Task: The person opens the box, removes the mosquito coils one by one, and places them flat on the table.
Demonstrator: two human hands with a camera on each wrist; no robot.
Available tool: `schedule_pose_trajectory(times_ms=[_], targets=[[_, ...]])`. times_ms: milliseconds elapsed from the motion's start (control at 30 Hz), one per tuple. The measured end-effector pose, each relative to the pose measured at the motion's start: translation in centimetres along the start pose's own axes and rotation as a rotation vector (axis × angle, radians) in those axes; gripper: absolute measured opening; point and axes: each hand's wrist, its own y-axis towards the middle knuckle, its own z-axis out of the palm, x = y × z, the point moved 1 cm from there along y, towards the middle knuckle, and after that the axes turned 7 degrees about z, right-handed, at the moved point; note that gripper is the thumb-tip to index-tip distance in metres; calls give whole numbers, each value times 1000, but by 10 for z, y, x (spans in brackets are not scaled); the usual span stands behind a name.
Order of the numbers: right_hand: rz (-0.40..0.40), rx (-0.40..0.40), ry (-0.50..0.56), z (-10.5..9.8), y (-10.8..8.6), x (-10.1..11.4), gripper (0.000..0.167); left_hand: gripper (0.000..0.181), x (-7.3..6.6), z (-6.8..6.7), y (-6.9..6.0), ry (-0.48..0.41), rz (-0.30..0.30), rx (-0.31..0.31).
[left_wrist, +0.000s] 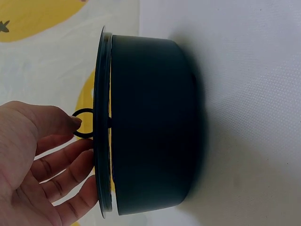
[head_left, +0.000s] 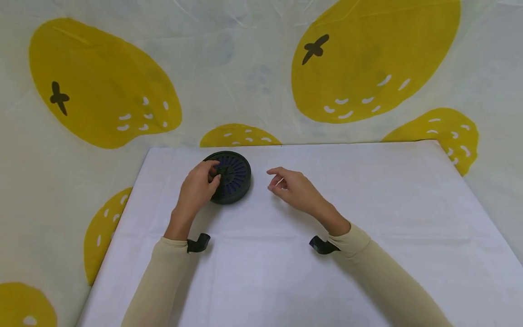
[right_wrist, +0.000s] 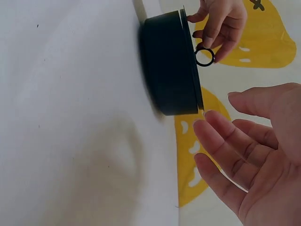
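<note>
A round dark container [head_left: 230,197] stands on the white table, its slotted lid [head_left: 234,170] on top. The left hand [head_left: 198,184] pinches the ring [left_wrist: 83,136] on that lid between thumb and finger. In the left wrist view a thin gap shows between the lid [left_wrist: 101,165] and the container's wall [left_wrist: 153,127]. To the right of the container the right hand [head_left: 296,188] hovers with relaxed, slightly bent fingers and holds nothing. The right wrist view shows its fingers apart, near the container [right_wrist: 169,66], with the left hand [right_wrist: 223,23] at the ring beyond.
A white cloth covers the table [head_left: 261,281]. Behind it and along its left side hangs a pale fabric [head_left: 229,68] with large yellow fruit shapes. The container is near the table's back edge. A black strap piece [head_left: 199,243] sits at the left wrist, another [head_left: 323,245] at the right.
</note>
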Motion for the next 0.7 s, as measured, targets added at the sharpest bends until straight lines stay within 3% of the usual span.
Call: schedule_pose_trajectory(times_ms=[367,700], targets=[[-13,-21,15,16,12,7,38,32,1,1,4,-7,13,-8],[32,-27,68,27,24,10,38,21,3,3,6,-25,16,-13]])
